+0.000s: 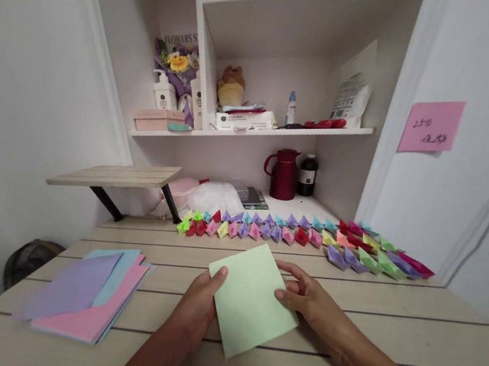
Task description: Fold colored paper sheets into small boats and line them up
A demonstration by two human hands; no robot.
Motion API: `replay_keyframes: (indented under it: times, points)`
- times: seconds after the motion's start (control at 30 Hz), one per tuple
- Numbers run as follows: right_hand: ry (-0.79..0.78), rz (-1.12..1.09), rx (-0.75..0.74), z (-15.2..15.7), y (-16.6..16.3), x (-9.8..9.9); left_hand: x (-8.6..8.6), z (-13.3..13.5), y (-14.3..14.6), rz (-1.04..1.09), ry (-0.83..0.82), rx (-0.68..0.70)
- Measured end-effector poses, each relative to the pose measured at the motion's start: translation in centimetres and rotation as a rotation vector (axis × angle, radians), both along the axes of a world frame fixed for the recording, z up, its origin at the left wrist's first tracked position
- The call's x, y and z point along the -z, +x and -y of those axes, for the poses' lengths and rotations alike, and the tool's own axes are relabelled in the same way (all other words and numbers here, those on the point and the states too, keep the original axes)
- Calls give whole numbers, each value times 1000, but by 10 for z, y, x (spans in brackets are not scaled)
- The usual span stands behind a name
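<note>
Left hand (197,308) and right hand (310,298) pinch opposite edges of light-green square paper sheet (250,304), unfolded, over pale wooden table (433,337). Multicoloured folded-paper boats (288,236) behind look finished; pastel square-paper stack (113,307) at left seems unused.

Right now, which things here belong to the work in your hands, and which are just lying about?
Seem to belong:
- pale green sheet, held in the left hand and right hand
- loose colored sheets on the left
- folded paper boats in rows

Seem just lying about:
- red jug
- dark bottle
- plush toy
- pink box
</note>
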State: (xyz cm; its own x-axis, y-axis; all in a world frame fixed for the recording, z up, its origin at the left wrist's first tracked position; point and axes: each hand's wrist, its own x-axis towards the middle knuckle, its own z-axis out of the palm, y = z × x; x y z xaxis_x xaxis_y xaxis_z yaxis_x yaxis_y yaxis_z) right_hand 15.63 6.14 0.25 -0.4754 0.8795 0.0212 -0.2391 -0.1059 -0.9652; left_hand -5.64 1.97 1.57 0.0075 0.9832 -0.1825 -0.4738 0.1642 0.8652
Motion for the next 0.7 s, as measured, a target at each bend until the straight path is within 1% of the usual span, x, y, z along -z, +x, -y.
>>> replay_keyframes:
  times: [0.13, 0.2, 0.27, 0.37, 0.43, 0.53, 0.6, 0.7]
  points:
    - [32, 36, 176, -1, -1, 3, 3, -2, -4, -2, 21, -161]
    - [59, 53, 219, 1, -2, 1, 4, -2, -5, -36, 70, -185]
    - [79, 54, 216, 5, -5, -1, 4, 1, -4, -44, 153, -143]
    - [93, 62, 217, 10, -10, -4, 1, 7, 1, -9, 267, -8]
    - [113, 88, 242, 13, -12, -5, 0, 11, 5, 5, 300, 83]
    - [129, 139, 257, 14, -14, -5, 1, 13, 8, -6, 295, 181]
    - [112, 145, 245, 14, -13, -5, 5, 12, 9, -22, 288, 167]
    - [73, 102, 222, 14, -11, -6, 8, 12, 7, -45, 250, 79]
